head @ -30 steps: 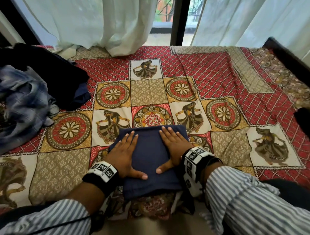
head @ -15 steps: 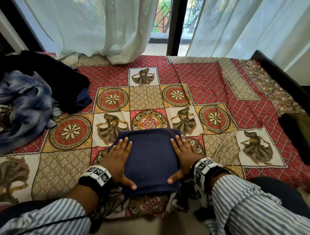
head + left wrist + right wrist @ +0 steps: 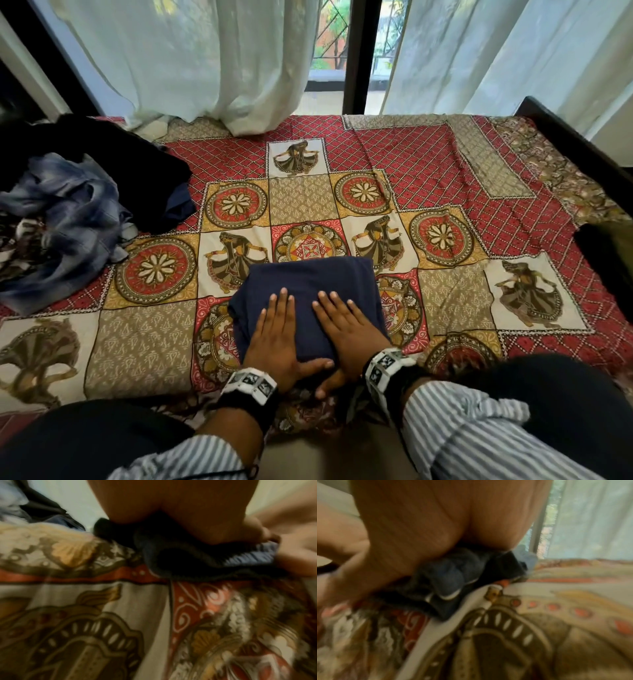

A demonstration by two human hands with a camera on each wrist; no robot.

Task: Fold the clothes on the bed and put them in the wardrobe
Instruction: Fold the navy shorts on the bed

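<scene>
A folded navy garment (image 3: 308, 287) lies on the patterned bedsheet (image 3: 144, 342) near the bed's front edge. My left hand (image 3: 274, 329) rests flat on its near left part, fingers straight and pointing away from me. My right hand (image 3: 346, 325) lies flat beside it on the near right part. The two thumbs meet at the garment's near edge. In the left wrist view my palm (image 3: 188, 507) presses the dark folded cloth (image 3: 180, 558). The right wrist view shows my palm (image 3: 436, 527) on the stacked navy folds (image 3: 453, 582). Both wrist views are blurred.
Unfolded clothes are heaped at the left of the bed: a washed-blue piece (image 3: 65, 226) and a black one (image 3: 120, 161). Another dark item (image 3: 606, 263) lies at the right edge. White curtains (image 3: 205, 61) hang behind the bed. A dark bed frame (image 3: 582, 150) runs along the right.
Both hands slid from the garment's sides inward onto its top and now lie close together. The head view has tilted up, showing more window.
</scene>
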